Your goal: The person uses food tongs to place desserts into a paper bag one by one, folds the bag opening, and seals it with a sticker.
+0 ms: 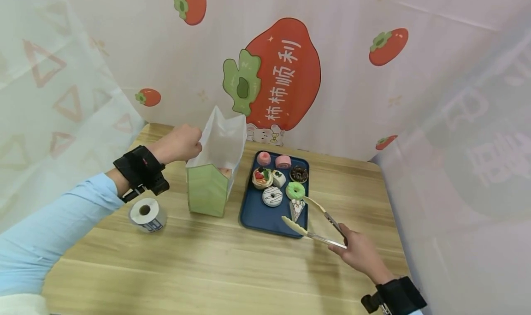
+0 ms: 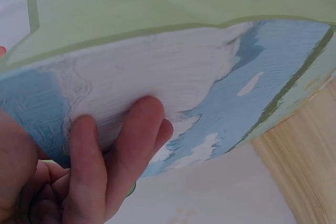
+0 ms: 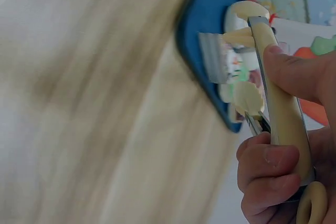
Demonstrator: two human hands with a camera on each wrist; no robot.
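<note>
My left hand point(image 1: 180, 144) pinches the upper edge of a standing, open-topped paper bag point(image 1: 207, 190), green outside and white inside. The left wrist view shows fingers point(image 2: 139, 135) against the bag's printed side, with the thumb's hold partly hidden. A pinkish thing point(image 1: 225, 172) shows inside the bag; its kind is unclear. My right hand point(image 1: 362, 255) grips metal food tongs point(image 1: 323, 240) with cream tips. The tongs' arms are spread, their tips on either side of a triangular cake slice point(image 1: 297, 208) on a blue tray point(image 1: 257, 218). One tip is close to a green doughnut point(image 1: 295, 190).
Also on the tray are a white striped doughnut point(image 1: 272, 197), a chocolate doughnut point(image 1: 298, 174), a fruit-topped tart point(image 1: 262, 178), a pink roll point(image 1: 283, 162) and other small cakes. A label roll point(image 1: 147, 214) stands left of the bag. Printed curtains point(image 1: 344, 98) enclose the wooden table point(image 1: 232, 269).
</note>
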